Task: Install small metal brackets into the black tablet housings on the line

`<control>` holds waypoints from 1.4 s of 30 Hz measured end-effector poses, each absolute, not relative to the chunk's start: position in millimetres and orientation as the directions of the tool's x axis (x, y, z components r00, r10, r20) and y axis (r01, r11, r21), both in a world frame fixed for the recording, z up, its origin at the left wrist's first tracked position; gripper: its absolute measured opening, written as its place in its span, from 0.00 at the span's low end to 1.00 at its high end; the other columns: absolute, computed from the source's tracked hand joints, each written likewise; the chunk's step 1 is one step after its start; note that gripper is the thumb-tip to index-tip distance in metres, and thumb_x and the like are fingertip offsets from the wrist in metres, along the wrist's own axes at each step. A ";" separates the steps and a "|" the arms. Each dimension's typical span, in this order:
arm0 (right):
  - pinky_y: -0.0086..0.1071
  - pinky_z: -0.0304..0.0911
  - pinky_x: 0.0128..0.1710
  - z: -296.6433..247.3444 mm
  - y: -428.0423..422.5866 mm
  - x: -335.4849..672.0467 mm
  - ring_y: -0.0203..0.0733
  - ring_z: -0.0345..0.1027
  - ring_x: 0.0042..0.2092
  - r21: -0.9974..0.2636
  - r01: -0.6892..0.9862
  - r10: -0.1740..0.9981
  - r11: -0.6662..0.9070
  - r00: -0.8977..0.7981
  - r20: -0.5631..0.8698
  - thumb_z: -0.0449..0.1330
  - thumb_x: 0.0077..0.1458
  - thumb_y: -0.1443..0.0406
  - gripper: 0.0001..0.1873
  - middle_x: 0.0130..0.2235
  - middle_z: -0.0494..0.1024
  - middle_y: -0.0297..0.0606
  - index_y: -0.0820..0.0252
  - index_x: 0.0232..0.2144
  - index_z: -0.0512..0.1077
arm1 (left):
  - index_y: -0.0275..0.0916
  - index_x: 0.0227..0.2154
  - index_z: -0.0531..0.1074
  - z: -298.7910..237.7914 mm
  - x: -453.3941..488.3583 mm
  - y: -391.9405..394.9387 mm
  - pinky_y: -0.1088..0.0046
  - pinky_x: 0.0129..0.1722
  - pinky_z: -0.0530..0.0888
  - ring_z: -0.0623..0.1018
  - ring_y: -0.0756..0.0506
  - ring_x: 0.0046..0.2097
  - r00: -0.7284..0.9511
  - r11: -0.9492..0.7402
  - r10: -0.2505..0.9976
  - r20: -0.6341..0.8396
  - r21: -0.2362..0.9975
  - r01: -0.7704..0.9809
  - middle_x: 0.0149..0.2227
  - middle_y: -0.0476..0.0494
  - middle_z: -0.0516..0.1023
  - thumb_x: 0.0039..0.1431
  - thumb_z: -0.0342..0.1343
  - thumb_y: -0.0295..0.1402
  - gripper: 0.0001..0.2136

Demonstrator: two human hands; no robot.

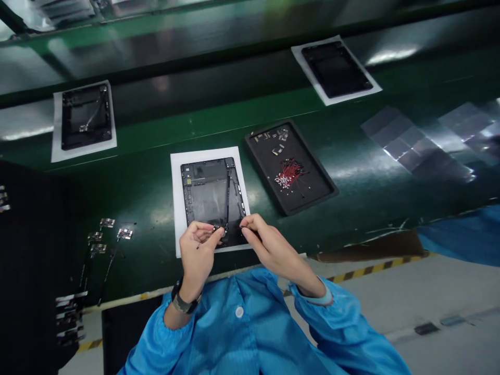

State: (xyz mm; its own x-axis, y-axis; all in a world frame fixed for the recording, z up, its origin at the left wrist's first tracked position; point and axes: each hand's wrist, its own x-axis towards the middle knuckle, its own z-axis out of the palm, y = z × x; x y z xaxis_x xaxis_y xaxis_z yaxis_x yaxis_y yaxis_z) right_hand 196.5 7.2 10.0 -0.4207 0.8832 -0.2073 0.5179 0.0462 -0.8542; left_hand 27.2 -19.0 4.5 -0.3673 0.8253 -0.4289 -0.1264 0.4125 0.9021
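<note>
Now, left fingers (210,237) tight on the cable (227,194) end, right fingers (250,224) closed alongside.

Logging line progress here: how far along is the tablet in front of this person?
Done: the open tablet shell lies on its white sheet, parts already fitted inside. In hand: the left hand pinches the lower end of the black cable running down the shell; the right hand is pinched shut beside it. Left: red-wired parts wait in the black tray.
</note>
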 end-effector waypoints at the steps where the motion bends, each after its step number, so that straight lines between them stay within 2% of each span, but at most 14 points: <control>1: 0.30 0.57 0.30 11.3 6.8 198.8 0.38 0.65 0.28 -0.866 0.499 0.861 0.039 -0.456 -0.224 0.48 0.67 0.62 0.08 0.28 0.73 0.32 0.56 0.40 0.66 | 0.37 0.27 0.70 4.6 26.9 -19.0 0.76 0.25 0.76 0.78 0.49 0.24 -0.364 0.414 0.825 -0.432 0.901 -0.131 0.23 0.49 0.78 0.45 0.68 0.33 0.12; 5: 0.28 0.58 0.31 7.1 9.3 199.0 0.36 0.68 0.27 -0.893 0.451 0.786 0.003 -0.553 -0.276 0.53 0.64 0.66 0.06 0.24 0.75 0.29 0.56 0.36 0.69 | 0.36 0.33 0.74 2.8 24.6 -19.3 0.76 0.27 0.76 0.79 0.48 0.26 -0.342 0.406 0.834 -0.433 0.901 -0.154 0.25 0.48 0.80 0.45 0.69 0.33 0.13; 8: 0.28 0.60 0.33 1.3 12.7 195.6 0.37 0.72 0.28 -0.899 0.437 0.796 0.013 -0.549 -0.255 0.56 0.61 0.67 0.07 0.25 0.79 0.30 0.57 0.32 0.72 | 0.34 0.31 0.77 0.7 22.9 -20.0 0.75 0.30 0.77 0.80 0.47 0.29 -0.321 0.405 0.842 -0.434 0.901 -0.156 0.27 0.45 0.81 0.44 0.69 0.33 0.12; 11: 0.28 0.60 0.33 -1.0 14.4 194.3 0.36 0.71 0.27 -0.900 0.435 0.811 0.020 -0.534 -0.240 0.55 0.62 0.67 0.09 0.24 0.79 0.30 0.57 0.29 0.71 | 0.34 0.29 0.78 0.4 22.5 -20.3 0.75 0.30 0.77 0.79 0.48 0.28 -0.306 0.414 0.841 -0.447 0.895 -0.167 0.27 0.44 0.81 0.43 0.69 0.33 0.11; 22: 0.27 0.59 0.30 -0.2 14.2 195.7 0.34 0.67 0.23 -0.917 0.393 0.783 -0.065 -0.549 -0.291 0.55 0.62 0.67 0.05 0.25 0.78 0.29 0.56 0.31 0.66 | 0.35 0.29 0.78 2.6 22.5 -18.8 0.77 0.29 0.75 0.79 0.49 0.29 -0.267 0.433 0.846 -0.461 0.887 -0.160 0.27 0.44 0.82 0.43 0.69 0.32 0.09; 31: 0.27 0.59 0.24 -0.5 12.4 193.2 0.32 0.65 0.20 -0.934 0.307 0.787 -0.182 -0.524 -0.326 0.57 0.61 0.64 0.07 0.27 0.80 0.31 0.57 0.29 0.65 | 0.35 0.29 0.78 1.4 21.3 -21.6 0.76 0.32 0.75 0.80 0.47 0.33 -0.234 0.437 0.860 -0.454 0.891 -0.123 0.29 0.44 0.82 0.44 0.69 0.32 0.09; 42: 0.26 0.60 0.23 -3.5 11.2 194.0 0.32 0.66 0.19 -0.938 0.296 0.789 -0.180 -0.526 -0.317 0.58 0.61 0.64 0.09 0.26 0.81 0.32 0.57 0.29 0.65 | 0.36 0.27 0.78 3.9 22.3 -20.4 0.76 0.31 0.76 0.80 0.47 0.31 -0.229 0.437 0.868 -0.440 0.897 -0.066 0.27 0.45 0.82 0.43 0.68 0.31 0.07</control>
State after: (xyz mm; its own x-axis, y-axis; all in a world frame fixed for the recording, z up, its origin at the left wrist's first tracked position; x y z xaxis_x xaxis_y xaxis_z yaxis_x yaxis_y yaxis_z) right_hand 194.0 11.2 -3.5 -0.5259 0.7892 -0.3172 0.2961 -0.1797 -0.9381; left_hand 22.3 -20.4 3.9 -0.2288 0.8684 -0.4400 -0.0658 0.4371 0.8970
